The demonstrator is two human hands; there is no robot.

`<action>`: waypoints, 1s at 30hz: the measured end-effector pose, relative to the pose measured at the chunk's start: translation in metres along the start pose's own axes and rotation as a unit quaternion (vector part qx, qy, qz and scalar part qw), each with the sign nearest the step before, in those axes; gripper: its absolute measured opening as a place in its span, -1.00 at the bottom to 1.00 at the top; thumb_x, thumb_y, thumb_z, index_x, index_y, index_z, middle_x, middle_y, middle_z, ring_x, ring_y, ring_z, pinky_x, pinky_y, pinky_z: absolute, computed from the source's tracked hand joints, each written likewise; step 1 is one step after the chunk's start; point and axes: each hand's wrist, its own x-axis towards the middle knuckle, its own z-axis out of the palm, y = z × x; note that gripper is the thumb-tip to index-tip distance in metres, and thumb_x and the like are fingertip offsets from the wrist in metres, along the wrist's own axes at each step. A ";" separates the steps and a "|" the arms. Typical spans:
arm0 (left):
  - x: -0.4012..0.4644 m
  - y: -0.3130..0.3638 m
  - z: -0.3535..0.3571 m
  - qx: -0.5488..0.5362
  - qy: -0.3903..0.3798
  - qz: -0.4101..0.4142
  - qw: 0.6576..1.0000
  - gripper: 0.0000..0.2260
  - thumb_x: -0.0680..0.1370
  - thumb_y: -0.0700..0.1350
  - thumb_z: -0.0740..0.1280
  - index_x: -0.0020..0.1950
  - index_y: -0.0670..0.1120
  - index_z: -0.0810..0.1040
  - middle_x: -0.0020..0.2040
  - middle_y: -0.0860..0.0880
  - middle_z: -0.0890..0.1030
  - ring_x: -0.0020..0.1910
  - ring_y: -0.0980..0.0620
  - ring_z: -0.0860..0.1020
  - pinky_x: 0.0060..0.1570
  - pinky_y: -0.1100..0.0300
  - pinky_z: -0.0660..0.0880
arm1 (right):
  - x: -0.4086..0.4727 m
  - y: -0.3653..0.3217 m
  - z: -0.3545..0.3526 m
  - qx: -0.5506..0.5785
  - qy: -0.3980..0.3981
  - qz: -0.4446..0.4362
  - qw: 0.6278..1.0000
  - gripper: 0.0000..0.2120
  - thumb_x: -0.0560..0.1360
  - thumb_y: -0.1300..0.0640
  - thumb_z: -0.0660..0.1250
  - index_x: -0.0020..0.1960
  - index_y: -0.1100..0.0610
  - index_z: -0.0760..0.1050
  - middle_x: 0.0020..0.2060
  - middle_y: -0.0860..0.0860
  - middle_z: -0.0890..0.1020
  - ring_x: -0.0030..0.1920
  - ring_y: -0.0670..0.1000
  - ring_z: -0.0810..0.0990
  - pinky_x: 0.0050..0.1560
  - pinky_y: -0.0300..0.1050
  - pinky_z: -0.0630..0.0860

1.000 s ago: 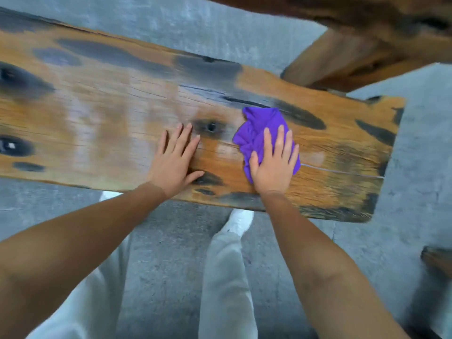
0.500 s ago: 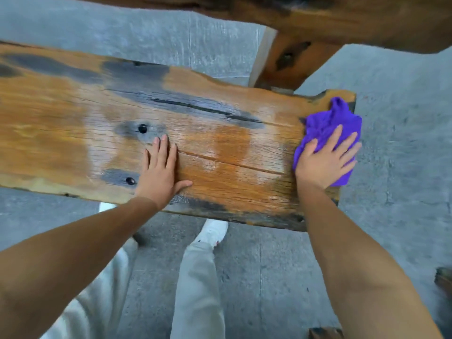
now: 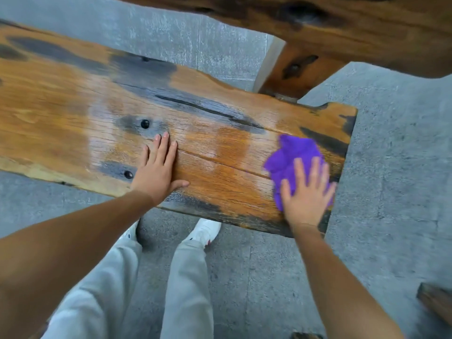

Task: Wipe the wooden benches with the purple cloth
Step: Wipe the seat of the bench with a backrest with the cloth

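Two flat, splayed hands on bench (image 3: 73, 113): right (image 3: 307, 194) atop purple cloth (image 3: 291, 155), left (image 3: 159, 167) bare.

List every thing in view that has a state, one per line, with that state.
Crumpled purple cloth: bunched, pressed flat on the bench near its right end.
Long wooden bench plank: glossy, with damp-looking streaks mid-board.
Right hand: fingers spread, flat on the cloth.
Left hand: open, palm down on bare wood, holding nothing.

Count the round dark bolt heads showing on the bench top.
2: one bolt head just beyond the left hand's fingertips, another near the front edge beside that wrist. Others may be hidden.
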 end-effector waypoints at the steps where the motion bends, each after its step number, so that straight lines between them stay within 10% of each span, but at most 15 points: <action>1: 0.000 -0.001 0.002 -0.006 0.003 0.001 1.000 0.01 0.44 0.49 0.02 0.64 -0.16 -0.16 0.63 -0.21 -0.25 0.62 -0.20 -0.20 0.57 -0.23 -0.05 | 0.007 0.012 -0.004 0.021 0.003 0.071 0.997 -0.41 0.61 -0.18 0.14 0.62 -0.10 0.23 0.66 0.12 0.14 0.64 0.25 0.08 0.51 0.45 0.14; 5: 0.001 0.001 -0.004 -0.009 -0.020 0.000 1.000 0.00 0.46 0.48 0.02 0.64 -0.16 -0.20 0.62 -0.22 -0.28 0.61 -0.22 -0.24 0.57 -0.24 -0.10 | 0.027 0.003 -0.006 0.092 0.028 0.242 0.966 -0.42 0.65 -0.10 0.14 0.64 -0.02 0.20 0.65 0.20 0.13 0.62 0.31 0.11 0.49 0.38 0.22; 11: -0.003 -0.019 -0.019 -0.086 -0.036 0.025 0.995 -0.12 0.56 0.32 0.23 0.65 -0.07 -0.14 0.65 -0.09 -0.25 0.62 -0.12 -0.23 0.57 -0.24 -0.11 | -0.033 -0.109 0.010 0.110 0.016 0.269 0.957 -0.44 0.66 -0.07 0.18 0.64 -0.01 0.21 0.65 0.20 0.12 0.63 0.32 0.06 0.50 0.42 0.13; 25: -0.117 -0.217 -0.006 -0.159 -0.055 -0.144 0.975 -0.33 0.58 0.06 0.27 0.62 -0.12 0.13 0.66 -0.16 -0.10 0.64 -0.17 -0.08 0.57 -0.17 -0.02 | -0.111 -0.413 0.010 0.071 -0.147 -0.060 0.985 -0.41 0.28 0.21 0.59 0.28 -0.06 0.58 0.40 0.13 0.48 0.38 0.29 0.43 0.23 0.24 0.45; 30: -0.129 -0.245 -0.040 -0.397 -0.058 -0.163 0.901 -0.46 0.60 0.01 0.33 0.56 -0.04 0.29 0.51 -0.14 0.39 0.42 -0.13 0.44 0.40 -0.02 0.37 | -0.105 -0.458 -0.019 0.153 -0.293 -0.103 0.938 -0.53 0.41 0.26 0.43 0.24 -0.13 0.60 0.28 -0.04 0.48 0.29 0.11 0.47 0.25 -0.03 0.48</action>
